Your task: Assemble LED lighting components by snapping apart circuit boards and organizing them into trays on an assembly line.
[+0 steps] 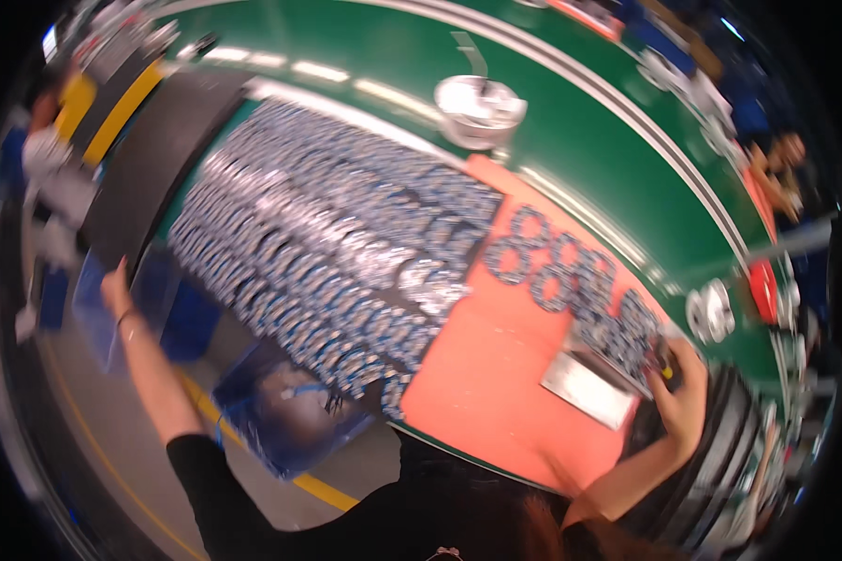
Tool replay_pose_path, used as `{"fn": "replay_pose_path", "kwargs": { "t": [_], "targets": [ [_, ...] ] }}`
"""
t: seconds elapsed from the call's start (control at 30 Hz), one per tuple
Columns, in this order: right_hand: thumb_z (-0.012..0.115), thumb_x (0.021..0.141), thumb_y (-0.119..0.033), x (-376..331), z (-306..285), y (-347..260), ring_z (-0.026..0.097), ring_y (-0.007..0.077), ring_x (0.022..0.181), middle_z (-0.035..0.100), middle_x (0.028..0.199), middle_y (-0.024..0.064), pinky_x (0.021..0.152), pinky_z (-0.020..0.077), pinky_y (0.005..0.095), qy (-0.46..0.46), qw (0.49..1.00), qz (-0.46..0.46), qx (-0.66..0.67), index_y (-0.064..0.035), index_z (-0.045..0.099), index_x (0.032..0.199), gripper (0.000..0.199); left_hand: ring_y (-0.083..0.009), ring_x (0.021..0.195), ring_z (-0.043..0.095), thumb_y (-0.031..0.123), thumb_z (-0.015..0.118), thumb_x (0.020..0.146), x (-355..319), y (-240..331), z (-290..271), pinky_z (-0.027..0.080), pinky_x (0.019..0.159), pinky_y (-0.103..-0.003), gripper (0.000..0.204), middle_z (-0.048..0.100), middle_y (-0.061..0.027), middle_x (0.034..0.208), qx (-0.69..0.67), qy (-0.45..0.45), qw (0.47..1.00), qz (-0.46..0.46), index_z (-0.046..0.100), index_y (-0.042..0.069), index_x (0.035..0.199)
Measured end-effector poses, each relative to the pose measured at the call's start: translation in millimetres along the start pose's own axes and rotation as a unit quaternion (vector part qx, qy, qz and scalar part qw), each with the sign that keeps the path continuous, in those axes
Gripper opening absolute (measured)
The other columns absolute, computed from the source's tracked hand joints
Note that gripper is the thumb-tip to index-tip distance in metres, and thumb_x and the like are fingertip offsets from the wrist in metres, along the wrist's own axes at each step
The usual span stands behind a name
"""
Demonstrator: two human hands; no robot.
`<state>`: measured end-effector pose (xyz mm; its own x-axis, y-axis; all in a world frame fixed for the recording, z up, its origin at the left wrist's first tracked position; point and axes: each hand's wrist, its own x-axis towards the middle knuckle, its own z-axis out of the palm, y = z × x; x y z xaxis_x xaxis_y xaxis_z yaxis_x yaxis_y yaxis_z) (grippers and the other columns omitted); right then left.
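Reaching to the far right, the person's right hand (680, 397) is closing its fingers around a small dark thing with a yellow spot, at the end of the ring row; what the thing is cannot be told, because the picture is blurred. The left hand (114, 290) is stretching out to the left, away from the table, and is touching the edge of a clear blue sheet (94, 313); whether its fingers are pinching it or lying loose cannot be told.

As a judgement, the laying-out work is looking well advanced: a very large field of blue-and-silver rings (327, 252) is already covering the dark part of the table in dense rows, while only a short row of rings (571, 271) is lying on the orange mat (482, 374), so most of the mat is remaining uncovered.

A flat white rectangular card (587, 388) is lying on the mat just beside the right hand. A round metal bowl (480, 107) is standing on the green surface (608, 178) behind. A blue bin (281, 411) is standing on the floor below the table edge, beside a yellow floor line (323, 488).
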<state>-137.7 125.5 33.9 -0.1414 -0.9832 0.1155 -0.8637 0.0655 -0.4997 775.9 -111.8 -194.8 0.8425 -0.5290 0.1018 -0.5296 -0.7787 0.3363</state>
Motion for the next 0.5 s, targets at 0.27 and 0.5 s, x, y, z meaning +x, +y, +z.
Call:
{"fn": "replay_pose_path", "kwargs": {
  "t": [0.27, 0.5],
  "targets": [
    [0.075, 0.079, -0.012, -10.2, 5.6, 13.9, 0.060, 0.0248, 0.075, 0.066, 0.092, 0.0087, 0.073, 0.0470, 0.0358, -0.024, 0.999, -0.019, 0.043, -0.0077, 0.066, 0.109, 0.031, -0.0438, 0.124, 0.051, 0.071, 0.057, 0.079, 4.7, 6.1, -42.3, 0.038, 0.104, -0.055, 0.076, 0.059, -0.0209, 0.131, 0.077, -0.036, 0.996, -0.009, 0.065, 0.010, 0.124],
    [0.072, 0.077, -0.005, -31.2, -53.0, 53.4, 0.063, 0.0194, 0.076, 0.067, 0.092, 0.0089, 0.069, 0.0498, 0.0300, 0.083, 0.996, 0.028, 0.026, -0.0024, 0.065, 0.102, 0.027, -0.0439, 0.125, 0.049, 0.060, 0.054, 0.086, -36.5, 74.0, -76.8, 0.036, 0.106, -0.051, 0.068, 0.053, -0.0236, 0.138, 0.101, -0.018, 0.994, 0.036, 0.063, 0.005, 0.125]
  ]
}}
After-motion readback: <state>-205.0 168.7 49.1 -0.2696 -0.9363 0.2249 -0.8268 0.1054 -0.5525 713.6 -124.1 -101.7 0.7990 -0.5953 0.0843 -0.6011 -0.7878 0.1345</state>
